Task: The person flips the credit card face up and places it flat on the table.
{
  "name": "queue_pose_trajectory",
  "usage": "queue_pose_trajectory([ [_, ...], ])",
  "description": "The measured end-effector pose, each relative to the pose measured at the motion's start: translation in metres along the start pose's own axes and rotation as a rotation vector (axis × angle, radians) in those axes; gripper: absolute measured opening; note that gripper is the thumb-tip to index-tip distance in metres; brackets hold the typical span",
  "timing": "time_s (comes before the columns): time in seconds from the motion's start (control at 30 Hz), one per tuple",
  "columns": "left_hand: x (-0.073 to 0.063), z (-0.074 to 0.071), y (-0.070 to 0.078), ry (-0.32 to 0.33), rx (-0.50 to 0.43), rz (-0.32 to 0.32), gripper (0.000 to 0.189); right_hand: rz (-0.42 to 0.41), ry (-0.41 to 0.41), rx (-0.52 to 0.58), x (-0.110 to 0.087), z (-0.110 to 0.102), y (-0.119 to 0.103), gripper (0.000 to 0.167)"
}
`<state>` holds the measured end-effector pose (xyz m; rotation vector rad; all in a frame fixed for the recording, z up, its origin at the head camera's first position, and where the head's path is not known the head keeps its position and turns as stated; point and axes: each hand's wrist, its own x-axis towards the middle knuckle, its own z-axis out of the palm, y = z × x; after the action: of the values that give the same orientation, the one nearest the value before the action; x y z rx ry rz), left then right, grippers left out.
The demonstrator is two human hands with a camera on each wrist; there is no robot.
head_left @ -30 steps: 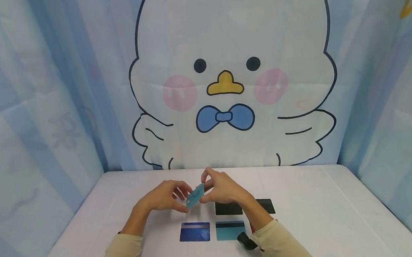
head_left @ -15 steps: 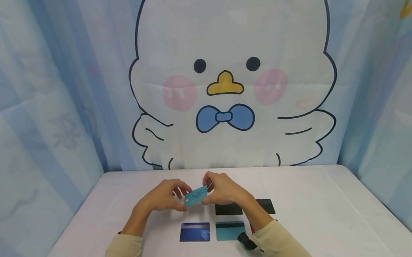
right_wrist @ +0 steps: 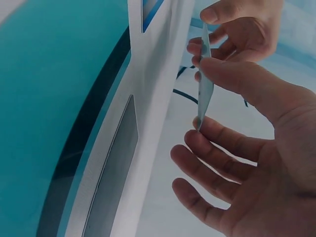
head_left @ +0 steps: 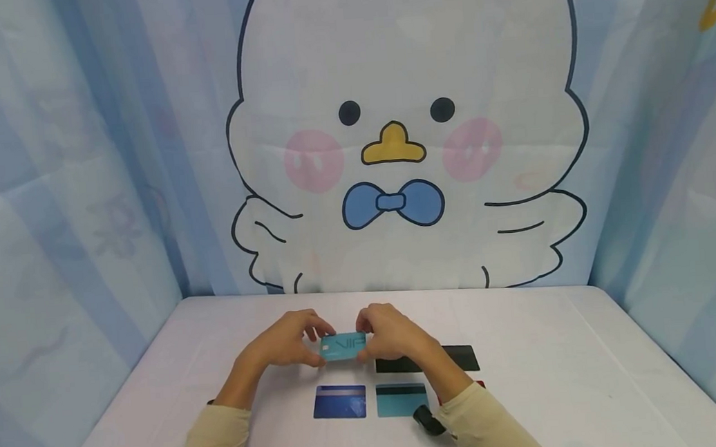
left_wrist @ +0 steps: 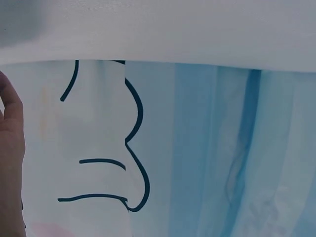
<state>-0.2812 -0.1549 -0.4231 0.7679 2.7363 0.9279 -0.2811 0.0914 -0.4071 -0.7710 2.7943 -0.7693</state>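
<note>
A teal bank card [head_left: 340, 346] with dark lettering and a small chip is held up off the table between the two hands. My left hand [head_left: 291, 337] pinches its left end between thumb and fingers. At the other end, my right hand [head_left: 390, 332] grips the card with the thumb on the near side and fingertips on the far edge. The right wrist view shows this card [right_wrist: 205, 94] nearly edge-on, with the right hand [right_wrist: 242, 153] below and the left hand [right_wrist: 247, 29] above. Only part of a hand [left_wrist: 10, 133] enters the left wrist view.
On the white table [head_left: 562, 375] lie a blue card [head_left: 339, 401], a teal striped card [head_left: 401, 400] and black cards [head_left: 462, 357]. A red card [head_left: 481, 384] is mostly hidden by the right forearm. A small black object [head_left: 428, 420] sits at the right cuff.
The held card has turned from a steep tilt to nearly level, its lettering now facing the viewer. My right hand has come slightly down and to the right; the left has barely moved.
</note>
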Motion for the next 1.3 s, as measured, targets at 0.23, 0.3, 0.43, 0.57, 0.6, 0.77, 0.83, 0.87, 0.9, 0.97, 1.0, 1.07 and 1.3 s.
queue_pose_trajectory([
  [0.23, 0.001, 0.000, 0.002, -0.020, 0.020, -0.004, 0.047, 0.002, -0.011, -0.038, -0.001, 0.001, 0.000, 0.041],
  [0.3, 0.002, 0.001, 0.002, -0.022, 0.022, -0.012, 0.046, 0.003, -0.018, -0.043, -0.001, 0.001, -0.001, 0.041],
  [0.43, 0.003, 0.003, 0.001, -0.024, 0.041, -0.027, 0.046, 0.014, -0.036, -0.057, -0.003, 0.002, -0.002, 0.041],
  [0.57, 0.004, 0.005, 0.001, -0.031, 0.054, -0.034, 0.046, 0.031, -0.048, -0.071, -0.003, 0.003, -0.004, 0.040],
  [0.6, 0.004, 0.005, 0.001, -0.032, 0.056, -0.038, 0.046, 0.034, -0.049, -0.075, -0.003, 0.003, -0.004, 0.040],
  [0.77, 0.004, 0.009, 0.001, -0.043, 0.060, -0.047, 0.046, 0.045, -0.049, -0.106, -0.003, 0.006, -0.005, 0.041],
  [0.83, 0.004, 0.011, 0.001, -0.047, 0.054, -0.047, 0.046, 0.051, -0.052, -0.117, -0.004, 0.007, -0.005, 0.041],
  [0.87, 0.004, 0.011, 0.001, -0.049, 0.050, -0.046, 0.046, 0.051, -0.053, -0.119, -0.004, 0.008, -0.005, 0.041],
  [0.9, 0.004, 0.012, 0.002, -0.051, 0.046, -0.045, 0.046, 0.053, -0.054, -0.120, -0.004, 0.008, -0.005, 0.041],
  [0.97, 0.004, 0.012, 0.002, -0.052, 0.039, -0.044, 0.046, 0.058, -0.056, -0.124, -0.004, 0.009, -0.005, 0.041],
  [1.0, 0.004, 0.012, 0.002, -0.052, 0.039, -0.044, 0.046, 0.058, -0.057, -0.124, -0.004, 0.010, -0.005, 0.041],
  [1.07, 0.004, 0.013, 0.001, -0.055, 0.040, -0.040, 0.046, 0.056, -0.058, -0.130, -0.003, 0.010, -0.004, 0.041],
  [1.3, 0.005, 0.014, 0.000, -0.078, 0.049, -0.043, 0.046, 0.052, -0.062, -0.151, -0.002, 0.013, -0.003, 0.041],
])
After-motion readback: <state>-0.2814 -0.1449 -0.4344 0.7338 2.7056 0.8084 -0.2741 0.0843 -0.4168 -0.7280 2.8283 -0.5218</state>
